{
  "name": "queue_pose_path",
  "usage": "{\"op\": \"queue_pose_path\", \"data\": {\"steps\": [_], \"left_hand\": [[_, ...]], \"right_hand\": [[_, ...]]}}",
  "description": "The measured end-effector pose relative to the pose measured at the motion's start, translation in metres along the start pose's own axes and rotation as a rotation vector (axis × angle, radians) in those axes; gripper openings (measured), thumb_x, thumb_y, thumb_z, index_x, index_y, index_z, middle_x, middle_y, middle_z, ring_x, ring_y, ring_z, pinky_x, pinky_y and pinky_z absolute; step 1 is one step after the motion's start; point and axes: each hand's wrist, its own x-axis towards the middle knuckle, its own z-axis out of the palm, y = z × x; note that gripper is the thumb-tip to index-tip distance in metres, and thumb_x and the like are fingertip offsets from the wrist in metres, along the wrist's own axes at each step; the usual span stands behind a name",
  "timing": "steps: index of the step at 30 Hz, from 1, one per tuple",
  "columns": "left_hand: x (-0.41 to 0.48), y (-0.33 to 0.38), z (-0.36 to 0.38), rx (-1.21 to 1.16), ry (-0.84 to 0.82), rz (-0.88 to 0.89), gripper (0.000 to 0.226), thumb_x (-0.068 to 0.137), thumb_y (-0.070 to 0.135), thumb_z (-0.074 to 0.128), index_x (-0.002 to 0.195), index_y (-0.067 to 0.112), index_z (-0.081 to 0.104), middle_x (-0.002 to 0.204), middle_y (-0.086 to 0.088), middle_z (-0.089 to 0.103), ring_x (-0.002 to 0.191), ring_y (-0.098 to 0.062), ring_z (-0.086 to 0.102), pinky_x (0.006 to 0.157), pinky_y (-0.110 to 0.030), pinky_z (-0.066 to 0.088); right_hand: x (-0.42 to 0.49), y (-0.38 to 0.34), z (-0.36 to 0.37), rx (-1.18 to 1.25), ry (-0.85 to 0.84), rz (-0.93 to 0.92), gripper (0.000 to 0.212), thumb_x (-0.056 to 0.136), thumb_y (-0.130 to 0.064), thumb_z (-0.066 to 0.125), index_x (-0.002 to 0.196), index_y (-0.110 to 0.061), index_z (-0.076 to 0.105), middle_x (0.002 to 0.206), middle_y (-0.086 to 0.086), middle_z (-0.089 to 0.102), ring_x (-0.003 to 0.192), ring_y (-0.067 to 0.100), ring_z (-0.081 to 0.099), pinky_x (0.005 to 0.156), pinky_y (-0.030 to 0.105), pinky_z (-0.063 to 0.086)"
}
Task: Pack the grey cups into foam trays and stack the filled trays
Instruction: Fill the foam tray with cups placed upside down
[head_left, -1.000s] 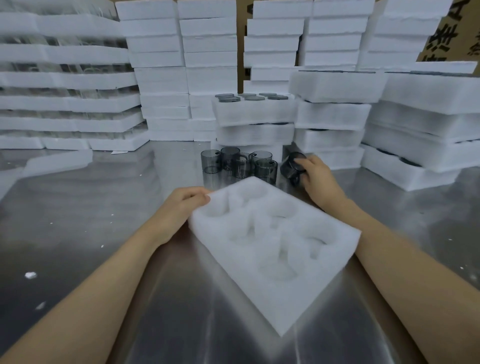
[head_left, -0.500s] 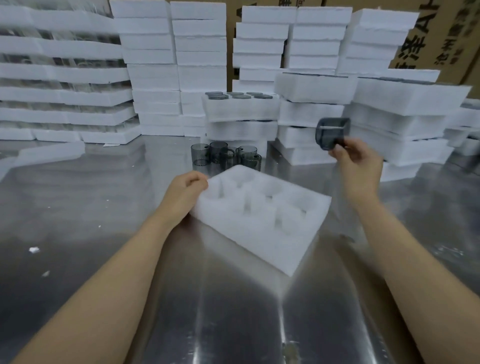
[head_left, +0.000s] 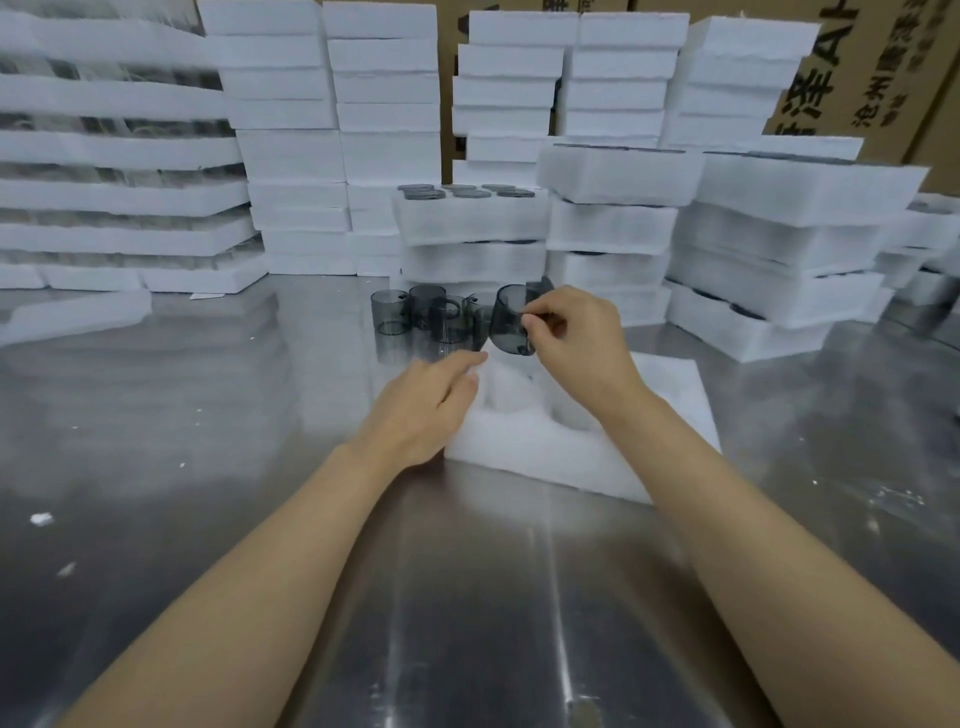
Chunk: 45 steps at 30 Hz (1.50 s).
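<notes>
your right hand (head_left: 576, 343) pinches a grey cup (head_left: 511, 325) just above the foam tray (head_left: 519, 457) while your left hand (head_left: 426, 405) rests, fingers outstretched, on the tray's edge; so slight a grip could let the cup tilt, miss its pocket and strike the loose cups (head_left: 415, 317) behind.

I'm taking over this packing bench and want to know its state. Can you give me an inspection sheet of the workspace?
Surface: steel table, shiny and reflective.
Job's things: foam tray lies flat before the person; grey cup is held over its far end; loose cups stand behind it; filled trays are stacked beyond.
Clutter: foam crumbs on the left.
Hands: left hand rests at the foam tray's left edge, index finger extended; right hand pinches the grey cup.
Cables: nothing seen.
Surroundings: foam stacks and cardboard boxes behind.
</notes>
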Motion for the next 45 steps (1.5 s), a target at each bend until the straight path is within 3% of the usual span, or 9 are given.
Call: {"op": "queue_pose_path", "data": {"steps": [3, 5, 10, 15, 21, 29, 34, 40, 45], "left_hand": [[-0.002, -0.006, 0.001, -0.115, -0.027, -0.016, 0.059, 0.093, 0.057, 0.020, 0.135, 0.029, 0.050, 0.097, 0.009, 0.068, 0.100, -0.020, 0.059, 0.091, -0.040, 0.044], [-0.003, -0.012, 0.003, -0.200, -0.050, -0.038, 0.060, 0.091, 0.064, 0.019, 0.133, 0.035, 0.050, 0.113, 0.010, 0.065, 0.099, -0.009, 0.058, 0.089, -0.036, 0.044], [-0.003, -0.017, 0.006, -0.411, -0.060, -0.116, 0.049, 0.092, 0.066, 0.024, 0.123, 0.045, 0.056, 0.067, -0.003, 0.055, 0.053, -0.008, 0.049, 0.054, -0.020, 0.043], [-0.001, -0.015, 0.005, -0.433, -0.063, -0.116, 0.030, 0.102, 0.045, 0.034, 0.120, 0.039, 0.057, 0.079, -0.022, 0.055, 0.055, -0.014, 0.049, 0.051, -0.023, 0.044], [-0.002, -0.012, 0.005, -0.471, -0.053, -0.137, 0.026, 0.103, 0.029, 0.040, 0.122, 0.030, 0.057, 0.067, -0.006, 0.046, 0.052, -0.012, 0.044, 0.049, -0.018, 0.040], [0.002, -0.013, 0.002, -0.601, -0.102, -0.190, 0.025, 0.094, 0.020, 0.051, 0.117, 0.025, 0.059, 0.050, 0.011, 0.040, 0.049, -0.009, 0.039, 0.047, -0.018, 0.037], [0.003, -0.014, -0.006, -0.551, -0.132, -0.170, 0.040, 0.077, 0.020, 0.044, 0.107, 0.036, 0.064, 0.050, 0.013, 0.031, 0.049, -0.009, 0.031, 0.044, -0.016, 0.033], [-0.004, -0.043, -0.035, -0.643, 0.018, -0.297, 0.042, 0.066, 0.018, 0.049, 0.100, 0.031, 0.069, 0.053, 0.012, 0.052, 0.045, -0.004, 0.044, 0.041, -0.014, 0.032], [0.000, -0.059, -0.041, -0.791, 0.040, -0.409, 0.040, 0.074, 0.016, 0.056, 0.111, 0.026, 0.068, 0.058, 0.012, 0.060, 0.052, -0.003, 0.054, 0.047, -0.014, 0.039]], "right_hand": [[-0.003, 0.004, -0.002, 0.020, -0.098, 0.085, 0.012, 0.086, -0.008, 0.060, 0.083, -0.012, 0.071, 0.081, -0.007, 0.061, 0.070, 0.002, 0.054, 0.064, 0.002, 0.038], [-0.005, 0.004, -0.002, 0.004, -0.158, 0.102, 0.013, 0.083, -0.008, 0.058, 0.075, -0.013, 0.067, 0.076, -0.014, 0.057, 0.066, -0.007, 0.054, 0.059, 0.001, 0.038], [-0.007, 0.002, -0.003, -0.016, -0.224, 0.133, 0.010, 0.080, -0.011, 0.057, 0.071, -0.010, 0.063, 0.067, -0.008, 0.058, 0.057, -0.010, 0.048, 0.052, 0.004, 0.035], [-0.004, 0.009, 0.003, -0.171, -0.399, 0.134, 0.017, 0.089, -0.014, 0.049, 0.081, -0.015, 0.064, 0.075, -0.001, 0.062, 0.088, 0.014, 0.044, 0.070, 0.024, 0.036], [-0.003, 0.015, 0.004, -0.160, -0.417, 0.152, 0.021, 0.091, -0.015, 0.050, 0.078, -0.022, 0.065, 0.061, -0.014, 0.049, 0.098, 0.017, 0.035, 0.078, 0.027, 0.034], [-0.006, 0.014, 0.005, -0.125, -0.406, 0.176, 0.019, 0.090, -0.014, 0.051, 0.083, -0.013, 0.068, 0.074, -0.004, 0.062, 0.100, 0.016, 0.041, 0.081, 0.030, 0.040], [0.005, 0.000, -0.026, 0.192, 0.019, 0.178, 0.024, 0.085, 0.000, 0.053, 0.086, -0.017, 0.070, 0.081, -0.003, 0.065, 0.065, 0.008, 0.054, 0.062, 0.009, 0.040], [0.004, 0.051, -0.077, 0.451, 0.612, 0.492, 0.025, 0.084, 0.001, 0.044, 0.080, -0.012, 0.065, 0.071, 0.004, 0.063, 0.059, 0.007, 0.057, 0.065, 0.024, 0.048], [-0.028, 0.093, -0.034, 0.132, 0.475, 0.637, 0.025, 0.087, 0.002, 0.046, 0.095, 0.001, 0.070, 0.097, 0.019, 0.070, 0.087, 0.025, 0.061, 0.078, 0.027, 0.043]]}}
